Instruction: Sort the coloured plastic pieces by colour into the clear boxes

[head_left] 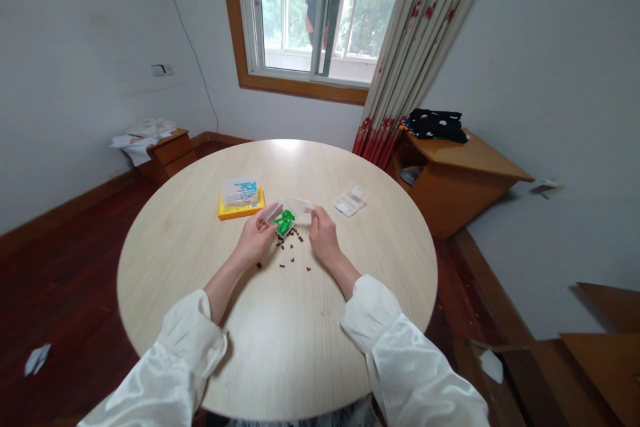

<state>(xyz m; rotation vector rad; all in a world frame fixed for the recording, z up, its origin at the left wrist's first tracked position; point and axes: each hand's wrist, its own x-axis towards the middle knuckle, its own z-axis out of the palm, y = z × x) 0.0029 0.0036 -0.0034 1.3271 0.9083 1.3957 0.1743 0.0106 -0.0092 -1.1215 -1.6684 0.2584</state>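
Observation:
My left hand (255,235) is closed around the side of a small clear plastic box (271,213). Bright green small pieces (285,221) lie in a heap at the box. Fingers pinched, my right hand (324,233) grips the edge of a thin clear plastic piece (300,205) that reaches over towards the box; I cannot tell whether it is the lid or a separate sheet. Between and below my hands, several tiny brown pieces (293,246) lie scattered on the round pale table (280,347).
Behind my left hand, a clear case (240,192) with blue pieces rests on a yellow box (227,213). Another clear compartment case (351,199) lies at the right. Beyond the table stand a wooden cabinet (470,167) with dark cloth (437,125) and a curtain (400,47).

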